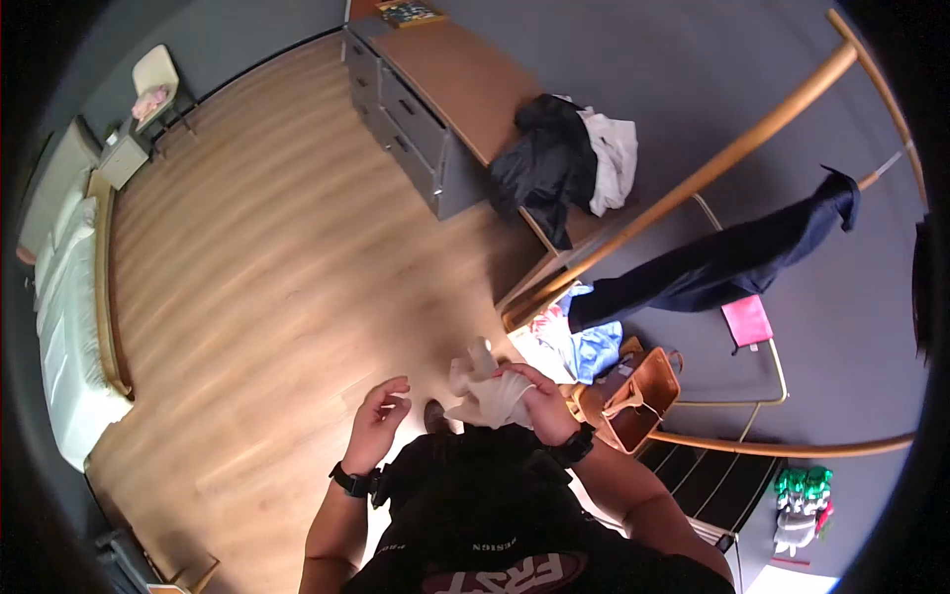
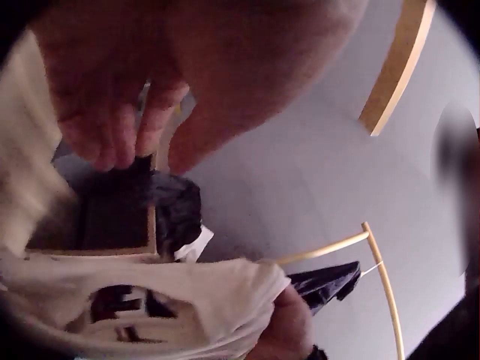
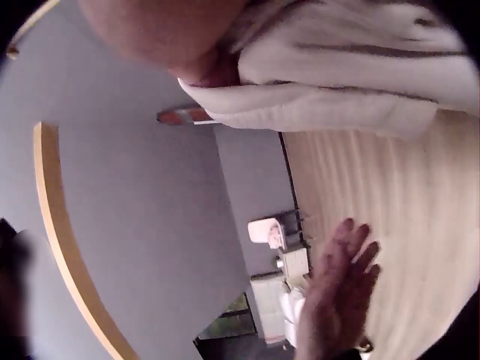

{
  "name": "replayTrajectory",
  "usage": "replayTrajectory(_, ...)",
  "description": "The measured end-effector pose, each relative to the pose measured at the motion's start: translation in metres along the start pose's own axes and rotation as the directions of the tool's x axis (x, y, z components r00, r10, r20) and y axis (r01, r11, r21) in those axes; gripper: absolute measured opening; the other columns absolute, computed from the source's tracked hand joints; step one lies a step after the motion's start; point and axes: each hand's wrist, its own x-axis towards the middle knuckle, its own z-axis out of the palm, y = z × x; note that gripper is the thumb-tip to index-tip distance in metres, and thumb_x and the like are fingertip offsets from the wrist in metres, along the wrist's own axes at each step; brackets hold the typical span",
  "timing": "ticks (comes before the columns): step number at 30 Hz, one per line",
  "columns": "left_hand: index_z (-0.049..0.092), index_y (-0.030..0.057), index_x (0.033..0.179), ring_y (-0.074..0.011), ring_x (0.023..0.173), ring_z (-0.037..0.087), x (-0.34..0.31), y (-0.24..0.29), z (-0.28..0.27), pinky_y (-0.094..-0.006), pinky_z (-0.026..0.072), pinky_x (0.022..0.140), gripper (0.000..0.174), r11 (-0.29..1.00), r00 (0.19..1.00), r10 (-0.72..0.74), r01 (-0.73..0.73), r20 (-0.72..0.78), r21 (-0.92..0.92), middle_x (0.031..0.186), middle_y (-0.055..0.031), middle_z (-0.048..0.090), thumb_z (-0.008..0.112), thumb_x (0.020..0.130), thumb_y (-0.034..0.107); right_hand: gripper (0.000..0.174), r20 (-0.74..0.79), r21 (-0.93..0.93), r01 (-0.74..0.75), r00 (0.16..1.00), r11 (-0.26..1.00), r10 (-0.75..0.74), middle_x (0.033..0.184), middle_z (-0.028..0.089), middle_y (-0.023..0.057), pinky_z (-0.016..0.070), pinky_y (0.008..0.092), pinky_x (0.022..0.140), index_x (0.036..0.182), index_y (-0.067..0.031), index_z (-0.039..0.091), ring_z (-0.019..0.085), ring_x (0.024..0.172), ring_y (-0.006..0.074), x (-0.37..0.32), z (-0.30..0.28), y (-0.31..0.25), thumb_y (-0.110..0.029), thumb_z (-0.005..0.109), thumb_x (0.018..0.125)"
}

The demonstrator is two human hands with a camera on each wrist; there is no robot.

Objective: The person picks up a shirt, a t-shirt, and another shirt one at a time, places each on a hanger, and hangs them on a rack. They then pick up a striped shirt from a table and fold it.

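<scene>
A cream cloth (image 1: 492,398) hangs in front of the person's body, bunched up in the head view. The right hand (image 1: 550,408) grips its edge; in the left wrist view that hand (image 2: 289,326) pinches one end of the cloth (image 2: 225,289), which has an opening in it. To the left, apart from the cloth, the left hand (image 1: 379,421) is raised with relaxed, slightly bent fingers and holds nothing. The right wrist view shows the left hand (image 3: 341,292) with its fingers extended, below the cloth (image 3: 337,82).
A wooden rack (image 1: 693,183) with dark trousers (image 1: 693,272) stands at the right, a brown bag (image 1: 643,401) and blue clothing (image 1: 597,351) beneath. Black clothing (image 1: 544,158) lies on the dresser (image 1: 450,74). A bed (image 1: 74,346) and chair (image 1: 155,74) are at the left.
</scene>
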Motion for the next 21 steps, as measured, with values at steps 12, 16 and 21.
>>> replayTrajectory(12, 0.052, 0.004, 0.133, -0.0304, 0.113, 0.057, 0.008, -0.008, 0.11, -0.0355, 0.0477, 0.096, 0.057, 0.908, 0.759, 0.168, -0.368, 0.629, 0.201, 0.128, -0.017, 0.055, 0.075, 0.083, 0.021, 0.037, -0.095, 0.506, 0.023, 0.995, 0.862, 0.03, 0.115, 0.065, 0.0131, 0.0517, 0.0364, 0.091, 0.127, 0.003, 0.054, 0.064, 0.103, 0.0236, -0.077, -0.014, -0.017, -0.016, 0.04, 0.099)
replayTrajectory(16, 0.053, 0.0037, 0.129, -0.035, 0.122, 0.052, 0.014, -0.01, 0.143, -0.0388, 0.0441, 0.101, 0.059, 0.875, 0.626, 0.149, -0.444, 0.766, 0.193, 0.133, -0.0185, 0.053, 0.077, 0.077, 0.016, 0.037, -0.028, -0.095, 0.172, 0.984, 0.98, -0.176, 0.116, 0.065, 0.0076, 0.0478, 0.03, 0.094, 0.13, -0.0012, 0.055, 0.061, 0.106, 0.0148, -0.116, -0.024, -0.021, -0.008, 0.056, 0.094)
replayTrajectory(21, 0.055, 0.0053, 0.122, -0.0316, 0.11, 0.056, 0.013, -0.006, 0.164, -0.0385, 0.0478, 0.09, 0.055, 0.832, 0.787, 0.289, -0.489, 0.546, 0.263, 0.125, -0.0156, 0.053, 0.076, 0.07, 0.004, 0.039, 0.161, -0.279, 0.162, 0.98, 0.947, -0.121, 0.116, 0.064, 0.0079, 0.0464, 0.031, 0.096, 0.125, -0.0007, 0.057, 0.06, 0.11, 0.0162, -0.142, -0.048, -0.004, -0.008, 0.068, 0.089)
